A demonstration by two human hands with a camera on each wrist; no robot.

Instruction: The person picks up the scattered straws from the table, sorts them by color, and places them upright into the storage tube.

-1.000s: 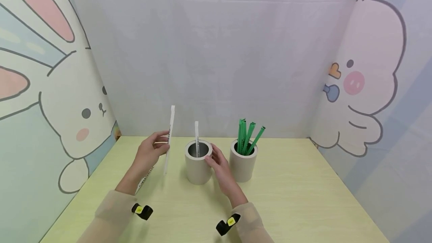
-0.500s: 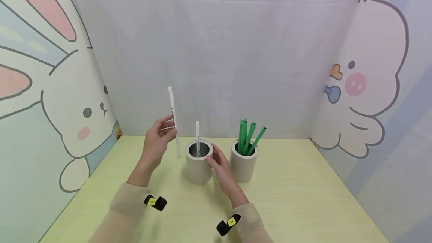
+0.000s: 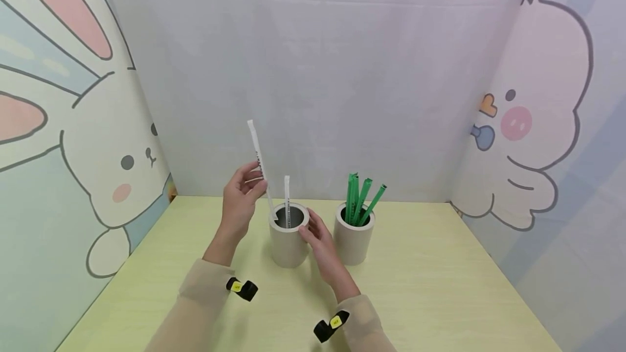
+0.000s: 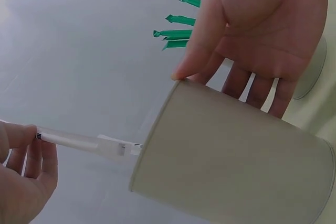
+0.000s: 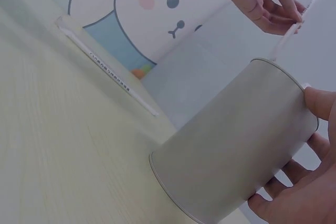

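My left hand (image 3: 240,197) pinches a white paper-wrapped straw (image 3: 256,143) between thumb and fingers. The straw slants, its lower end right at the left rim of a beige cylindrical cup (image 3: 289,249). Inside that cup another white wrapped straw (image 3: 287,189) stands upright. My right hand (image 3: 324,246) grips the cup from its right side, thumb by the rim and fingers behind the wall, as the left wrist view shows. On the table in the right wrist view lies a further white wrapped straw (image 5: 107,71), hidden behind my left arm in the head view.
Just right of my right hand stands a second beige cup (image 3: 353,246) holding several green wrapped straws (image 3: 361,197). Both stand on a pale wooden table (image 3: 430,281). A plain cloth backdrop (image 3: 313,69) rises behind, with cartoon-printed panels at the sides.
My left hand has lifted the white straw and carried it right, from beside the cup to its rim, tilting its top leftward. The right hand and both cups have stayed put.
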